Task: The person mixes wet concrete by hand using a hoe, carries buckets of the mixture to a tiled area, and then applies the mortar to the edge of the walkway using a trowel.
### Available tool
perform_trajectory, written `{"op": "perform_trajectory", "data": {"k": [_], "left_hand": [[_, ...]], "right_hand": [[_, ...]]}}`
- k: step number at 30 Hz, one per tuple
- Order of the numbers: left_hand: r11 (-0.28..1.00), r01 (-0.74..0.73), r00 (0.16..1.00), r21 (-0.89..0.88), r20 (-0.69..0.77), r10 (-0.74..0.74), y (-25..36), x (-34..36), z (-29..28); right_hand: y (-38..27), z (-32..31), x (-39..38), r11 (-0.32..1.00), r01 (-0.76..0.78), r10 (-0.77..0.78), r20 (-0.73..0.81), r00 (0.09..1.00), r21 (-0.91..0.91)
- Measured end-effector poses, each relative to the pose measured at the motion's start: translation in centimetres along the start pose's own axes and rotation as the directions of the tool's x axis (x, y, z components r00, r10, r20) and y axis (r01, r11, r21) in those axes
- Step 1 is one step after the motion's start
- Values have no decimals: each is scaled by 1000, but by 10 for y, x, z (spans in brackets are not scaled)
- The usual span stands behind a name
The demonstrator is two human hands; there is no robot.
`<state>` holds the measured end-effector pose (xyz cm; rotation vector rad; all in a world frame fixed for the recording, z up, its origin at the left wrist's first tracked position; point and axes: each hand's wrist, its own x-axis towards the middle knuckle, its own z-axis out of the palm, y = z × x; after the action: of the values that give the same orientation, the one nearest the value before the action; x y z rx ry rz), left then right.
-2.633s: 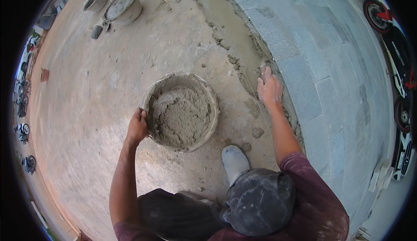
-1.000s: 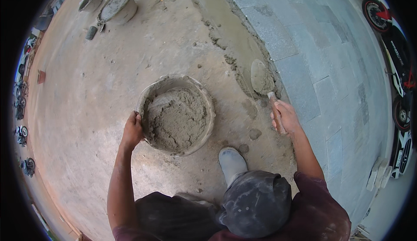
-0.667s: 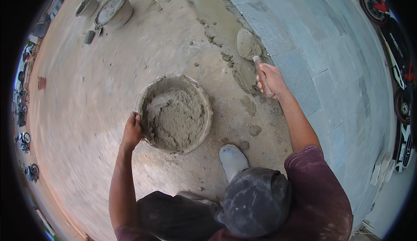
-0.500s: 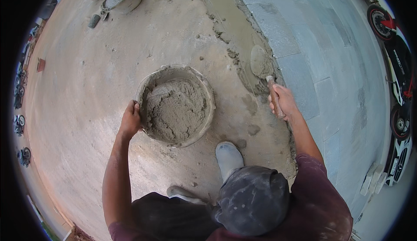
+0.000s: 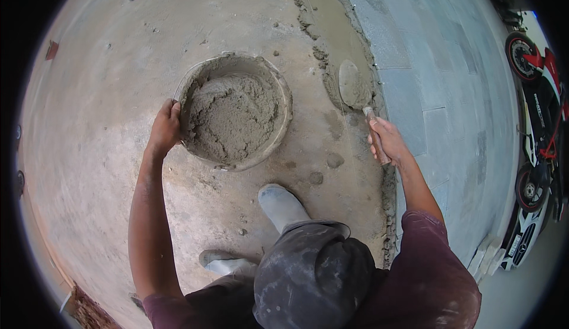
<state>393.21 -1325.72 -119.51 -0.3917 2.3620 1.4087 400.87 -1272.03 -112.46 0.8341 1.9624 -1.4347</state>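
While right fingers (image 5: 384, 127) wrap the handle (image 5: 380, 149), the trowel blade (image 5: 354, 86) lies beyond them.

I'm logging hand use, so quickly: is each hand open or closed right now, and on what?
Left hand: closed, gripping the bucket at its left edge.
Right hand: closed, holding the trowel by its handle.
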Motion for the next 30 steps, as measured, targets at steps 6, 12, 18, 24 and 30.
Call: {"op": "perform_trajectory", "data": {"k": [6,12,18,24,30], "left_hand": [[995,95,991,-30,94,-92,2,-14,-22],[992,124,967,-24,227,-115,5,-17,-35],[987,106,970,-123,232,-75,1,-13,-27],[983,96,982,-159,176,-67,-10,-16,-25],[988,-89,994,-126,49,95,-21,-13,-25]], "right_hand": [[38,-11,-98,988,-76,70,-50,996,-135],[-33,25,-35,989,63,-79,-111,991,-136],[-78,27,67,958,153,-174,-66,983,-243],[-45,-1,20,931,95,-117,-40,992,-353],[-8,16,-101,742,217,-461,-247,852,-634]]}}
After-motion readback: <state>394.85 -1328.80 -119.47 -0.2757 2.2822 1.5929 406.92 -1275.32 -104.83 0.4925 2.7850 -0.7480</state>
